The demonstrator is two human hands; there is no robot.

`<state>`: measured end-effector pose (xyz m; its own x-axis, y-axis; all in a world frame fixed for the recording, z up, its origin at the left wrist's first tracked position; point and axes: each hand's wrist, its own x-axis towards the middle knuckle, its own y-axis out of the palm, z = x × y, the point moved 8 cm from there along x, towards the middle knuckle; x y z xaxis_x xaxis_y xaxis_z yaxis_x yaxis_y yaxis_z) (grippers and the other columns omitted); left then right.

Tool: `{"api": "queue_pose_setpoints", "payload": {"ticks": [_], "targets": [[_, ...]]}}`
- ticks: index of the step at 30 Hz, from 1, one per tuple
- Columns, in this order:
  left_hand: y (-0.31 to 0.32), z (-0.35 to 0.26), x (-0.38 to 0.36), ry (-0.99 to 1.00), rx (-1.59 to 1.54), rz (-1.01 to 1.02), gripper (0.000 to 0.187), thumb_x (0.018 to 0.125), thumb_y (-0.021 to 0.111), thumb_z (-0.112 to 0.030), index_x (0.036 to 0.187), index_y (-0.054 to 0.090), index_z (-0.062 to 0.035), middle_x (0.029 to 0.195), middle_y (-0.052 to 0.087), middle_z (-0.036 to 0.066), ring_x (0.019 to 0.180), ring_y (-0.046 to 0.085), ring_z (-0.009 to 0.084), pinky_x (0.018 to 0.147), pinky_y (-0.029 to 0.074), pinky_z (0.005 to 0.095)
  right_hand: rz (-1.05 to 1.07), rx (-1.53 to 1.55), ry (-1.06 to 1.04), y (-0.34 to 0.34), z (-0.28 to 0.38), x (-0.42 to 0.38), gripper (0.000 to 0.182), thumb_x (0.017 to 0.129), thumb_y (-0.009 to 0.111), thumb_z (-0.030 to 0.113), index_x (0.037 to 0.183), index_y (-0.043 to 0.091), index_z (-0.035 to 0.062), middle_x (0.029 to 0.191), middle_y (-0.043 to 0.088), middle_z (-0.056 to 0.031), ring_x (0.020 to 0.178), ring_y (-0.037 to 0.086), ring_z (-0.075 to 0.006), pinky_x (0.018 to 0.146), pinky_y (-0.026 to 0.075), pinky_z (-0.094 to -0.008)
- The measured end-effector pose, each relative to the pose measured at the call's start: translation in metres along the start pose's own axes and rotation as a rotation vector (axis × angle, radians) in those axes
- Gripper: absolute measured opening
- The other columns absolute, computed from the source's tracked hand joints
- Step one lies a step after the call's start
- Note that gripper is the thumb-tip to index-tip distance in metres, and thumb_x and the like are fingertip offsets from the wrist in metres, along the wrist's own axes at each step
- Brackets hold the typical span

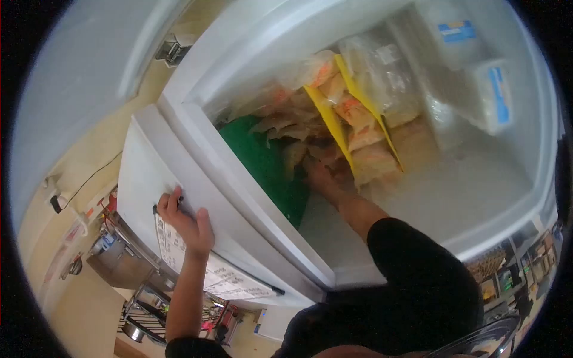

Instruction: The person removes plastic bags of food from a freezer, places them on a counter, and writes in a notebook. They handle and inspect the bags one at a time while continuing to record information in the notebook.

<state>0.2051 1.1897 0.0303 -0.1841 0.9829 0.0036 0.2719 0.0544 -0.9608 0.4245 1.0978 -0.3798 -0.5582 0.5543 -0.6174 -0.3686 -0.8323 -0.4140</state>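
My left hand [190,227] rests on a white freezer lid [143,158], fingers bent and thumb apart, beside a black clip on a sheet with writing [230,277]. My right hand [322,178] reaches down into the white chest freezer [477,185]. Its fingertips are among clear plastic bags of pale food [292,128], and whether they grip anything is hidden. Near that hand, more bags of food [358,122] lie between two yellow strips [331,122]. A green bag or sheet [262,167] lies along the freezer wall on the lid side.
Clear wrapped packages with blue labels [495,95] sit at the freezer's far right. A black cable [92,176] hangs by the wall at left. Below it are a metal counter [122,262] and a rack with a pot [134,331]. Shelves with goods [513,268] stand at lower right.
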Motion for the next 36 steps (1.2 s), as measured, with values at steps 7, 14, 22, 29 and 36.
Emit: {"api": "queue_pose_setpoints", "payload": {"ticks": [7, 14, 22, 29, 36], "targets": [[-0.001, 0.004, -0.001, -0.005, -0.02, 0.01, 0.072, 0.097, 0.045, -0.057, 0.14, 0.036, 0.0, 0.128, 0.034, 0.022, 0.119, 0.035, 0.0333, 0.105, 0.028, 0.0518, -0.171, -0.086, -0.081, 0.092, -0.032, 0.055, 0.049, 0.098, 0.055, 0.031, 0.139, 0.051, 0.0048, 0.117, 0.063, -0.0235, 0.108, 0.064, -0.0386, 0.095, 0.051, -0.0498], [-0.004, 0.005, -0.002, -0.017, 0.032, -0.002, 0.074, 0.096, 0.043, -0.061, 0.138, 0.036, -0.0008, 0.127, 0.035, 0.022, 0.12, 0.037, 0.0336, 0.106, 0.029, 0.0525, 0.21, 0.001, -0.251, 0.109, -0.022, 0.076, 0.043, 0.095, 0.056, 0.028, 0.133, 0.056, 0.0084, 0.112, 0.066, -0.0203, 0.103, 0.065, -0.0375, 0.09, 0.052, -0.0496], [-0.002, 0.007, -0.003, 0.009, -0.013, 0.035, 0.073, 0.098, 0.048, -0.055, 0.142, 0.035, 0.001, 0.134, 0.034, 0.02, 0.124, 0.036, 0.0302, 0.105, 0.029, 0.0473, 0.262, 0.032, -0.152, 0.098, -0.012, 0.037, 0.037, 0.092, 0.057, 0.024, 0.126, 0.062, 0.0125, 0.106, 0.069, -0.0167, 0.098, 0.067, -0.0362, 0.085, 0.053, -0.0495], [-0.003, -0.008, 0.005, -0.034, 0.055, 0.001, 0.064, 0.089, 0.065, -0.037, 0.14, 0.047, -0.0024, 0.133, 0.042, 0.022, 0.123, 0.039, 0.0386, 0.107, 0.026, 0.0514, 0.162, 0.022, -0.456, -0.028, 0.039, -0.064, 0.026, 0.092, 0.058, 0.022, 0.114, 0.067, 0.0135, 0.095, 0.07, -0.019, 0.087, 0.068, -0.0395, 0.076, 0.054, -0.0501], [-0.018, -0.031, 0.007, -0.017, 0.09, -0.086, 0.057, 0.09, 0.068, -0.035, 0.139, 0.053, -0.0108, 0.136, 0.048, 0.018, 0.129, 0.043, 0.0347, 0.107, 0.026, 0.0504, -0.24, 0.071, -0.614, -0.245, 0.123, -0.242, 0.017, 0.086, 0.062, 0.014, 0.102, 0.067, 0.0153, 0.077, 0.067, -0.0142, 0.071, 0.067, -0.0379, 0.062, 0.051, -0.049]]}}
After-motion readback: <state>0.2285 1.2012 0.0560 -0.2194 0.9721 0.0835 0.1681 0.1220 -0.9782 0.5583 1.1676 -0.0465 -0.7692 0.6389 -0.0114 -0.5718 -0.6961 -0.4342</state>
